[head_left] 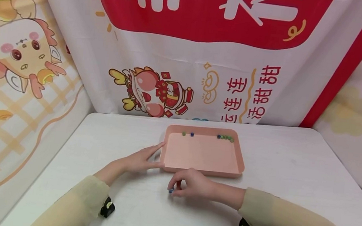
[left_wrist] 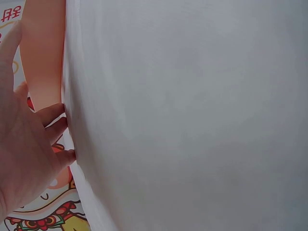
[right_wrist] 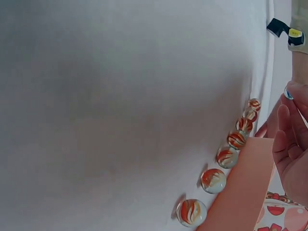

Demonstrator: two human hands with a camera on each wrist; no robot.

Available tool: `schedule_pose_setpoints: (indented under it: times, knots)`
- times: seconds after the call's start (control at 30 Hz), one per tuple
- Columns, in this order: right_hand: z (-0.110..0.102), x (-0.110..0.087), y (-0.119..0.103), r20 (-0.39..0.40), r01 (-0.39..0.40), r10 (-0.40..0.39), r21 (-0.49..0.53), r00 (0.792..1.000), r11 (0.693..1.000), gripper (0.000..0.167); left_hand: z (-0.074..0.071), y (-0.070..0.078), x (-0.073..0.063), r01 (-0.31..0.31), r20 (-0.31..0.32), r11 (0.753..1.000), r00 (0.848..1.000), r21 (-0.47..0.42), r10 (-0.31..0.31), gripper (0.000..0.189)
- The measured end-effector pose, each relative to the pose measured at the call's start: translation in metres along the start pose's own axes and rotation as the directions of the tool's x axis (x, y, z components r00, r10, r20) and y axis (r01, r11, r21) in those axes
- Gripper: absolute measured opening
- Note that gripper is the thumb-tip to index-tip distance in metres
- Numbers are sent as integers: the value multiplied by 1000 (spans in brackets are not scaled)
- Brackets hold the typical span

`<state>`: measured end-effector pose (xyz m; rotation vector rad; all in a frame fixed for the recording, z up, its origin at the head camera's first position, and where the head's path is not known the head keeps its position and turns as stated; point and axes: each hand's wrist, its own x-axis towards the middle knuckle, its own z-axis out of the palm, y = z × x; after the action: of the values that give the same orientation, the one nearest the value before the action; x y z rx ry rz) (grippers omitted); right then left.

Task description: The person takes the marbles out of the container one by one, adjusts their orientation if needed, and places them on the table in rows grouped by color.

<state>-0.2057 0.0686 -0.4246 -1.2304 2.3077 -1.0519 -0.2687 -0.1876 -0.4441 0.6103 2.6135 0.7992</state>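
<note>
My right hand is over the table just in front of the tray, pinching a small blue marble between thumb and fingers. In the right wrist view, that marble looks clear with blue inside. My left hand touches the left side of the pink tray with spread fingers. Inside the tray, along its far wall, lie a green marble, a blue marble, and a cluster of another blue marble with several green ones.
Beside the tray's outer wall, the right wrist view shows a row of several orange-and-clear marbles on the table. They cannot be made out in the head view. The white table meets a printed cloth backdrop behind the tray.
</note>
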Motion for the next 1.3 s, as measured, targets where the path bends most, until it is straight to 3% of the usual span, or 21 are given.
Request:
schedule_pose_setpoints:
  times: [0.37, 0.77, 1.3]
  knots:
    - [10, 8, 7, 59, 38, -33, -93, 998, 995, 12, 0, 1, 0, 17, 11, 1000, 1000, -4, -17, 87]
    - [13, 10, 9, 79, 68, -53, -195, 995, 979, 9, -2, 1, 0, -4, 5, 1000, 1000, -14, 4, 85]
    - [15, 11, 11, 94, 63, -43, -226, 995, 972, 11, -1, 1, -1, 3, 11, 1000, 1000, -20, -3, 88]
